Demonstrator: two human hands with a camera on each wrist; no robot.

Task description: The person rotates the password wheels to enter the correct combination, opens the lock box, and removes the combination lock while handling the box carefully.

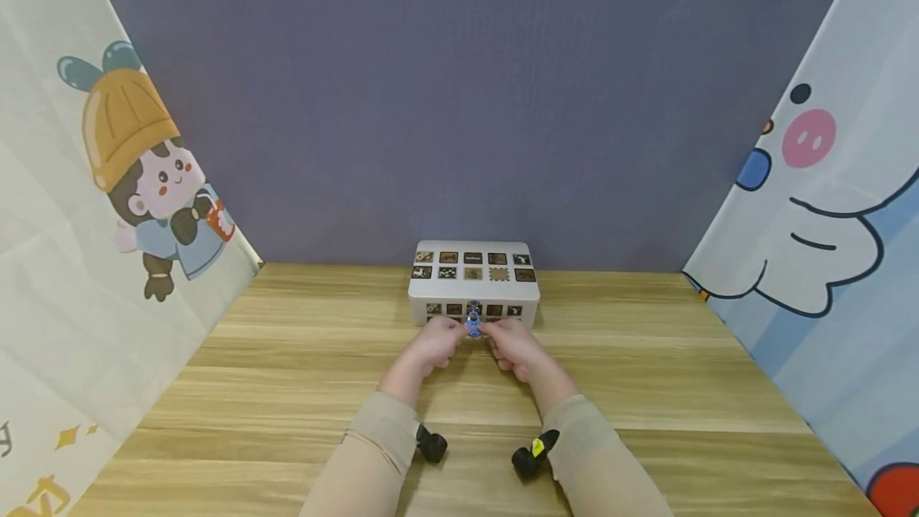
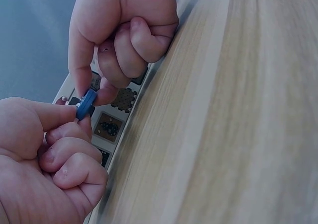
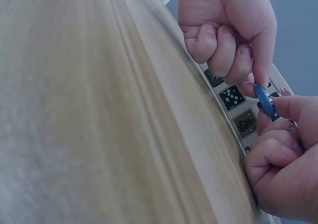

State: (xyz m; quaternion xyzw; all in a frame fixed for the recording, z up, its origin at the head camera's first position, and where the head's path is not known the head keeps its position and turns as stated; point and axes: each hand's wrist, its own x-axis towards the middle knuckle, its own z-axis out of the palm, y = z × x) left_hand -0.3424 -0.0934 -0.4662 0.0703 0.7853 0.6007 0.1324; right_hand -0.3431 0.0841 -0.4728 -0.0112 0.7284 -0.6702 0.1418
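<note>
A small blue piece [image 1: 473, 329] with a loop at its top is at the middle of the front of the white box [image 1: 474, 289]. My left hand [image 1: 436, 341] pinches its left side between thumb and forefinger, the other fingers curled in. From the other side my right hand [image 1: 517, 348] pinches it the same way. In the left wrist view the blue piece [image 2: 86, 104] looks flat, with pale marks along one edge. The fingertips cover part of the blue piece [image 3: 264, 100] in the right wrist view, so its exact kind is unclear.
The box carries rows of small dark picture squares and stands at the back of the wood-grain table [image 1: 301, 389], near a dark grey-blue wall [image 1: 467, 102]. Cartoon-printed sheets [image 1: 43, 262] hang on both sides. A black device is strapped at each wrist.
</note>
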